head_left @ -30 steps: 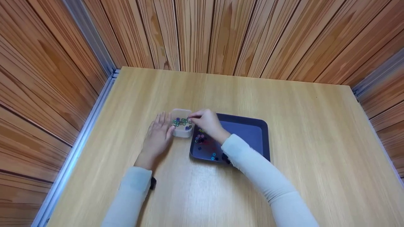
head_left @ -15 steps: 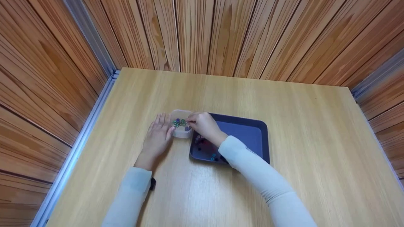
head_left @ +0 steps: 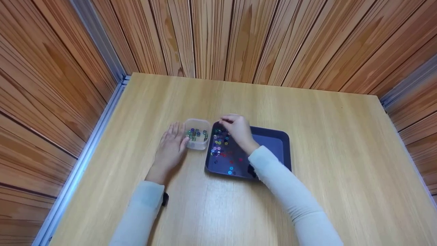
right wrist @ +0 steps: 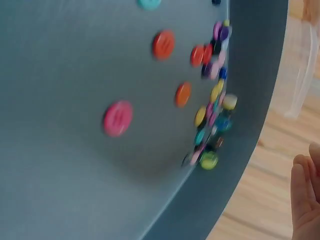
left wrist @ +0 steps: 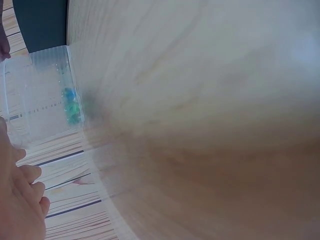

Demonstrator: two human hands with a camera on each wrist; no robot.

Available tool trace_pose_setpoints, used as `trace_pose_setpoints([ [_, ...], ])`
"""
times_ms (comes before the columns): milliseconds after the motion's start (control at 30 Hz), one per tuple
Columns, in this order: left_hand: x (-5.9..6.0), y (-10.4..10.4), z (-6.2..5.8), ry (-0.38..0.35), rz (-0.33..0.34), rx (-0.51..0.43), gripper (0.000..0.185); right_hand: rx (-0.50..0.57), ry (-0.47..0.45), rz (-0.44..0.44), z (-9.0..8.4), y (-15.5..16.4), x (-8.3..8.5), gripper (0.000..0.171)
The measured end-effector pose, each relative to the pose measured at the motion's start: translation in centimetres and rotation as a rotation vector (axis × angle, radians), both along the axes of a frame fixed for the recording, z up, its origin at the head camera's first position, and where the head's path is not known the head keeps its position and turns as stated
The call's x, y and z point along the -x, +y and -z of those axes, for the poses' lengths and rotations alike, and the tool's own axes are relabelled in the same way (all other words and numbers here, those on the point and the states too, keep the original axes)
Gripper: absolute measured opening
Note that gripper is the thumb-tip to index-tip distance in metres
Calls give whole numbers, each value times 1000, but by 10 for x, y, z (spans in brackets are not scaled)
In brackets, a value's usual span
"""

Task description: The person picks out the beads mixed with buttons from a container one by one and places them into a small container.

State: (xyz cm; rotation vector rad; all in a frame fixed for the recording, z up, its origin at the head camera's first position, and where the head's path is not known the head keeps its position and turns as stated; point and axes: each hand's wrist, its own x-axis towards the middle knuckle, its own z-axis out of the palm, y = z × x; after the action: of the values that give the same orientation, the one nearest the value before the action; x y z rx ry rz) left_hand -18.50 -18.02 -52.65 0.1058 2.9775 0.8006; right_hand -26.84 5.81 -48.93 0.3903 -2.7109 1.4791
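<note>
I see some buttons already in the clear tub, left hand flat beside it; many remain in the tray beside the tub; right hand curled above them, grasp unclear.

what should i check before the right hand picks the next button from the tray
1. Left hand rests against the tub, fingers straight: ok.
2. Tub upright beside the tray, buttons inside: ok.
3. Buttons left in the tray, bunched at its left wall: ok.
4. Right hand over the tray's far left corner, above the buttons: ok.
5. Right hand free of any button: cannot tell, fingertips hidden.
6. One button lying apart for a clean pinch: ok, pink button lies alone.
</note>
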Motion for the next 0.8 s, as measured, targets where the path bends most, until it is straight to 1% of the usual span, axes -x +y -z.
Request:
trace_pose_setpoints([
  [133,-1,0,0,-13,-2,2,63,54,-49,50,3,13,8,23],
  [200,-1,0,0,-17,-3,-6,64,71,-47,78,5,19,11,23],
  [333,0,0,0,7,5,-12,64,112,-46,107,7,28,15,22],
  [433,1,0,0,22,8,-5,63,113,-81,93,9,34,17,21],
  [567,1,0,1,13,6,-7,64,99,-121,63,10,39,18,21],
  [800,0,0,0,-5,1,-12,65,115,-149,46,15,39,19,22],
])
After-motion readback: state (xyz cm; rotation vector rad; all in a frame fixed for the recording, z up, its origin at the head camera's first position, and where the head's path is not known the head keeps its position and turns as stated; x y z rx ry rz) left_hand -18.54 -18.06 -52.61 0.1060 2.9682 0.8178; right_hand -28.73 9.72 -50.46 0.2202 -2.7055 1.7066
